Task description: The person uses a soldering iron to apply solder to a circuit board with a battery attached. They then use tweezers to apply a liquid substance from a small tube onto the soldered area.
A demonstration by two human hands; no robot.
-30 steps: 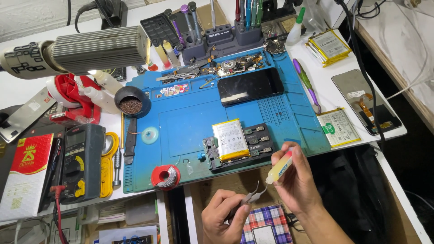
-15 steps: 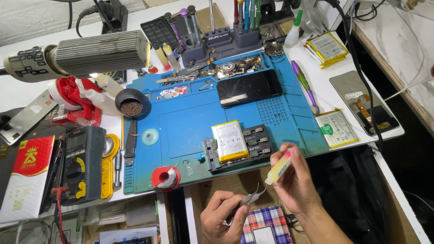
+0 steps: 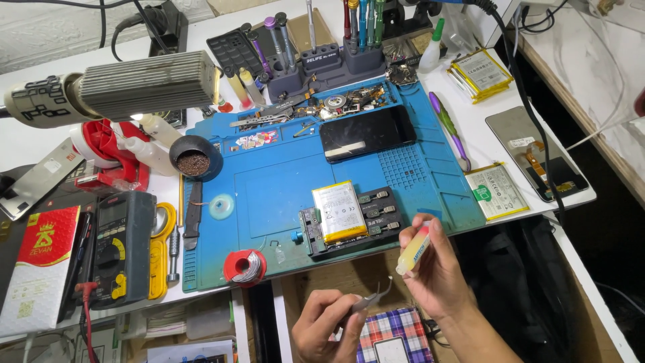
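On the crowded repair bench, below the blue mat (image 3: 282, 195), your right hand (image 3: 433, 272) pinches a small tube (image 3: 412, 250); your left hand (image 3: 329, 326) pinches tweezers (image 3: 376, 299). Hold both steady, squeeze gently.

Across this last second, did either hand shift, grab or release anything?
Hardly anything changed. The left hand keeps its metal tweezers, the right hand keeps the small yellow tube, both below the blue work mat. Nothing on the bench moved.

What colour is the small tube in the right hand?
Pale yellow tube with pinkish ends, in the right hand; head view.
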